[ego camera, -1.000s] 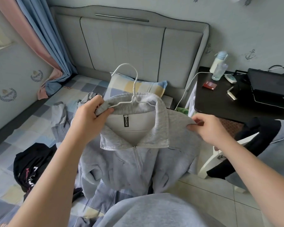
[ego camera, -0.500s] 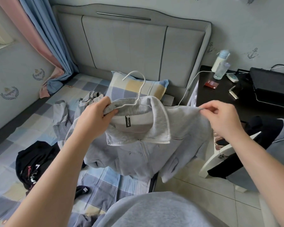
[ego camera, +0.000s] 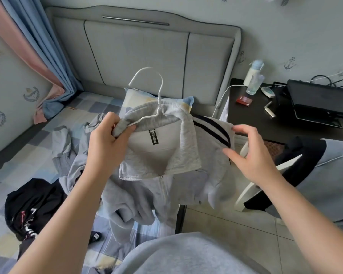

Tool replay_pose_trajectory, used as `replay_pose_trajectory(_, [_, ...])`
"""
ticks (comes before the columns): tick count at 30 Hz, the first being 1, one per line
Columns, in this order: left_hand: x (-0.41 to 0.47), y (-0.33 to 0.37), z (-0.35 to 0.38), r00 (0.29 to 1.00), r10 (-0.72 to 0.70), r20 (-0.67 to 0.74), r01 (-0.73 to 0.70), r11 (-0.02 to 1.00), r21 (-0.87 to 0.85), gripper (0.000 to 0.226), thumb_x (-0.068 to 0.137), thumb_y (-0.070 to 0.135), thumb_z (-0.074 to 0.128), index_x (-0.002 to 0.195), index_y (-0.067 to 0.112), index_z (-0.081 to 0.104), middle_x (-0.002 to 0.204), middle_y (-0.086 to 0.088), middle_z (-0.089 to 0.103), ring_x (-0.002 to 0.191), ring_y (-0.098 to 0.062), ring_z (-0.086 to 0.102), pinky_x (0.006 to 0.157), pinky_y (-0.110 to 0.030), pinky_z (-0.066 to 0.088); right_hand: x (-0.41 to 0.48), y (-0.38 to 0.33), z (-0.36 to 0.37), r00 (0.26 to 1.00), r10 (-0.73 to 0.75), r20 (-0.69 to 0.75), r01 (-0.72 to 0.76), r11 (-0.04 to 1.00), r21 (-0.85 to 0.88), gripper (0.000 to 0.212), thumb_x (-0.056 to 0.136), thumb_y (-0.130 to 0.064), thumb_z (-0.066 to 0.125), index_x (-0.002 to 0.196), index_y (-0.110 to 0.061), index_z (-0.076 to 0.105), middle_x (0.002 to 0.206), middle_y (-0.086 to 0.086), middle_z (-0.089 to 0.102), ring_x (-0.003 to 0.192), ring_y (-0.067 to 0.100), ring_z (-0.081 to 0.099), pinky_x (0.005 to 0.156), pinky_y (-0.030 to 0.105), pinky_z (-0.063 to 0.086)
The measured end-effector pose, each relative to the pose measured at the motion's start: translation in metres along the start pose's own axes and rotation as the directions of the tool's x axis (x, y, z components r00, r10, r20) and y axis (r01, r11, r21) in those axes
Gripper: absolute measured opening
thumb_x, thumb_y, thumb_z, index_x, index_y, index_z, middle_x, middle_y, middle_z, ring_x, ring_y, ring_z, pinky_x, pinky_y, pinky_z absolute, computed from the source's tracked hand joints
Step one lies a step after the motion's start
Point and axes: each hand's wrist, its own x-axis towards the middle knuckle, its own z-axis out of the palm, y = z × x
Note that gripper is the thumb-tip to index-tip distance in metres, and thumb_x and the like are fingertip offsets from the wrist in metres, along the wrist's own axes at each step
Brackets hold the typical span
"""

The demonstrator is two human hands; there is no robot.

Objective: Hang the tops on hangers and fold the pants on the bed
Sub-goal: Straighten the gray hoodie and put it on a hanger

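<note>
Hanger [ego camera: 160, 99] arms mostly hidden inside grey jacket [ego camera: 186, 147] collar; only hook + neck show, hook up, toward headboard. Jacket held over bed's [ego camera: 28, 151] right edge, collar up, zip running down, left side behind my forearm. L hand [ego camera: 107, 143] grips collar + wire. R hand [ego camera: 251, 155] open, fingers spread by striped shoulder; contact unclear.

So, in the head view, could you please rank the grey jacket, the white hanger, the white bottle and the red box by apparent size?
1. grey jacket, by far the largest.
2. white hanger, partly hidden in the jacket and nearer the camera.
3. white bottle.
4. red box, smallest.
</note>
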Motion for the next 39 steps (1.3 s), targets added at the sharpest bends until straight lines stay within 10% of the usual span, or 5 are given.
replay_pose_trajectory(9, [-0.009, 0.021, 0.018, 0.973, 0.151, 0.177, -0.167, 0.982, 0.083, 0.032, 0.09, 0.021, 0.072, 0.077, 0.014, 0.043, 0.065, 0.003, 0.046, 0.064, -0.017, 0.041, 0.057, -0.026, 0.031, 0.015, -0.041, 0.018, 0.969, -0.117, 0.217, 0.151, 0.978, -0.146, 0.026, 0.088, -0.03, 0.047, 0.105, -0.023, 0.065, 0.088, -0.001, 0.07, 0.084, 0.023, 0.064, 0.064, 0.033, 0.042])
replay_pose_trajectory(18, [-0.035, 0.011, 0.038, 0.994, -0.095, 0.049, 0.09, 0.992, 0.093, 0.028, 0.083, -0.005, 0.062, 0.079, 0.015, 0.044, 0.073, 0.006, 0.047, 0.071, -0.027, 0.044, 0.059, -0.036, 0.033, -0.02, -0.02, 0.022, 0.942, 0.045, 0.332, -0.141, 0.952, 0.273, 0.019, 0.094, -0.01, 0.055, 0.106, -0.015, 0.069, 0.101, 0.006, 0.073, 0.105, 0.027, 0.066, 0.094, 0.049, 0.052])
replay_pose_trajectory(27, [-0.082, 0.016, 0.072, 0.885, -0.028, 0.464, 0.14, 0.968, -0.209, 0.019, 0.091, 0.016, 0.068, 0.083, 0.017, 0.05, 0.072, -0.006, 0.057, 0.06, -0.022, 0.051, 0.052, -0.035, 0.041, -0.07, -0.015, -0.011, 0.917, 0.318, 0.241, -0.374, 0.895, 0.241, 0.057, 0.089, 0.018, 0.052, 0.088, -0.036, 0.071, 0.081, -0.029, 0.072, 0.083, -0.015, 0.064, 0.068, 0.003, 0.044])
replay_pose_trajectory(34, [-0.063, 0.002, 0.126, 0.901, 0.165, 0.401, -0.128, 0.985, -0.119, 0.028, 0.101, 0.031, 0.049, 0.125, 0.022, 0.06, 0.133, -0.001, 0.054, 0.127, -0.023, 0.047, 0.108, -0.036, 0.035, -0.115, -0.008, -0.065, 0.875, 0.48, 0.064, -0.483, 0.852, 0.202, 0.065, 0.088, 0.014, 0.058, 0.064, -0.046, 0.069, 0.063, -0.02, 0.068, 0.063, -0.008, 0.06, 0.056, 0.008, 0.043])
replay_pose_trajectory(39, [-0.057, 0.045, 0.199, 0.661, 0.351, 0.663, -0.272, 0.936, -0.224, 0.05, 0.092, 0.052, 0.049, 0.136, 0.027, 0.055, 0.148, 0.002, 0.046, 0.142, -0.019, 0.034, 0.114, -0.034, 0.025, -0.156, -0.011, -0.108, 0.796, 0.599, -0.087, -0.563, 0.785, 0.258, 0.063, 0.091, 0.014, 0.056, 0.071, -0.043, 0.074, 0.071, -0.01, 0.072, 0.068, -0.006, 0.063, 0.062, 0.01, 0.048])
